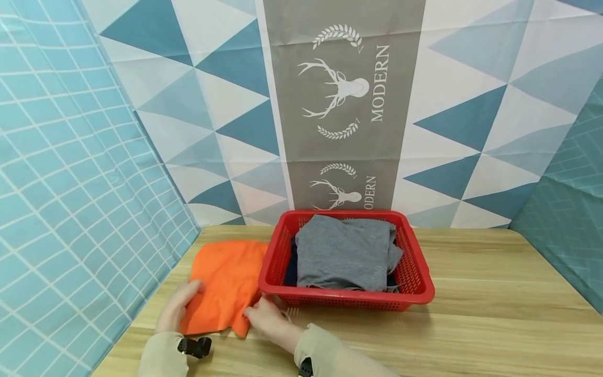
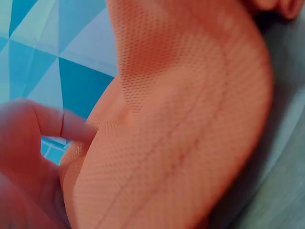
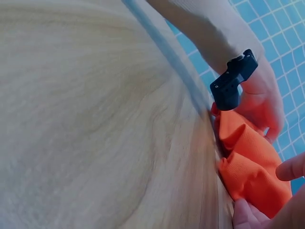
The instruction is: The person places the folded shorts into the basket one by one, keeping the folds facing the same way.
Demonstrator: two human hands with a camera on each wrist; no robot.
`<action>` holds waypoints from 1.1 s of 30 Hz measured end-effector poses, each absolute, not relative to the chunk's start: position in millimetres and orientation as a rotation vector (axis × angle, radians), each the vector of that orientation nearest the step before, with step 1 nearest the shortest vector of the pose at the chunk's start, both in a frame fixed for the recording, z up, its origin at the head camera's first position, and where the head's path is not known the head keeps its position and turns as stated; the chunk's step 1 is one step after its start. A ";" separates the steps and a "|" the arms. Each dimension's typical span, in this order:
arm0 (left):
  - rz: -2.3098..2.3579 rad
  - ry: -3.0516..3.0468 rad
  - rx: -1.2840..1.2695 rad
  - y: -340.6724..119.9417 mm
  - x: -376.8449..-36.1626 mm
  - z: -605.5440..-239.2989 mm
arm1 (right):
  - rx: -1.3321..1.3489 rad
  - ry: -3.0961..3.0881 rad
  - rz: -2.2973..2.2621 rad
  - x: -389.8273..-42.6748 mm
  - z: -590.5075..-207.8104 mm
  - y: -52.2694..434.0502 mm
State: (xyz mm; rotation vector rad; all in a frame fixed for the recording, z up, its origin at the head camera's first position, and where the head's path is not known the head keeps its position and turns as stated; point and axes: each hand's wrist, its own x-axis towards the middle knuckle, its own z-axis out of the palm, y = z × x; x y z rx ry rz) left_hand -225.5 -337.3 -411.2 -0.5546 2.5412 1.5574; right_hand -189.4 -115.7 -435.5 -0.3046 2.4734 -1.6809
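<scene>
On the table's left part lies an orange mesh garment [image 1: 223, 285], flattened and wrinkled along its near edge. My left hand [image 1: 176, 306] holds its left side, the thumb over the fabric and the other fingers mostly hidden. The left wrist view shows perforated fabric with a double seam line close to the bent finger [image 2: 62, 124]. My right hand [image 1: 270, 317] grips the garment's near right edge, right by the basket's front left corner. In the right wrist view, the cloth bunches in folds between my two hands, with right-hand fingers [image 3: 293, 168] on both sides of it.
A red plastic basket [image 1: 346, 297] stands right of the orange garment, close against it. Inside lie a folded grey garment [image 1: 341, 251] and dark blue cloth [image 1: 291, 267]. Patterned sheets [image 1: 348, 104] hang behind the wooden table [image 1: 490, 293] and at both sides.
</scene>
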 end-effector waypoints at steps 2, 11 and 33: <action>1.546 2.499 -0.565 -337.9 -223.2 -409.9 | -0.285 2.392 -1.728 -190.0 -435.6 -116.4; 1.576 2.519 -0.591 -339.3 -220.7 -419.6 | -0.232 2.324 -1.746 -189.0 -435.4 -117.2; 1.469 2.432 -0.554 -354.1 -208.6 -416.3 | -0.086 2.158 -1.946 -192.7 -433.6 -119.9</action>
